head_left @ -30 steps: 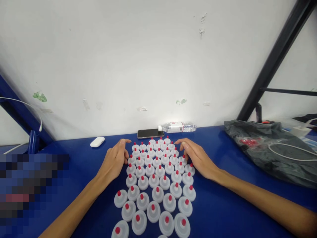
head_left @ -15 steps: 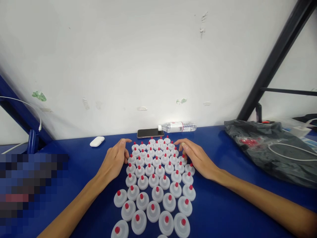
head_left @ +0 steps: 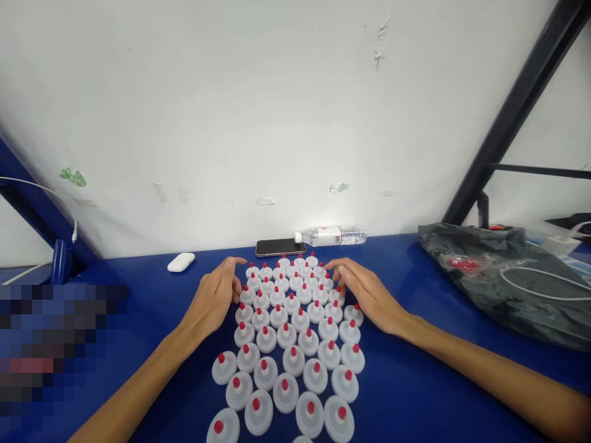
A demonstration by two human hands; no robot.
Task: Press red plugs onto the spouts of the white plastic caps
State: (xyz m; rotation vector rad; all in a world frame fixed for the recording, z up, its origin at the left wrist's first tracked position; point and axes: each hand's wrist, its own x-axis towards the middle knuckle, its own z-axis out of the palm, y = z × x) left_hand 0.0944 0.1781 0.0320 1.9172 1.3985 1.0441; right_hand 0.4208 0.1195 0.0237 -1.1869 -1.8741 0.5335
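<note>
Several white, translucent round caps with red-tipped nozzles [head_left: 285, 332] stand upright in uneven rows on the blue table. My left hand [head_left: 217, 292] rests at the left edge of the far rows, its index finger stretched out and the other fingers bent beside the caps. On the opposite side my right hand [head_left: 362, 289] has its index finger extended toward the far rows. Its lower fingertips are at a cap [head_left: 336, 298] on the right edge, partly covering it. Neither hand grasps anything. The nearest cap is cut off by the bottom of the view.
Behind the caps lie a black phone [head_left: 277, 247] and a clear plastic bottle [head_left: 330, 235] on its side. A white earbud case [head_left: 181, 262] is at the back left. At right, a dark plastic bag [head_left: 498, 314] bears a clear packet of red pieces [head_left: 466, 266] and a white cable.
A few caps near my right hand have shifted slightly to the left, drawing closer to the others in the far and middle rows. Both hands are almost where they were.
</note>
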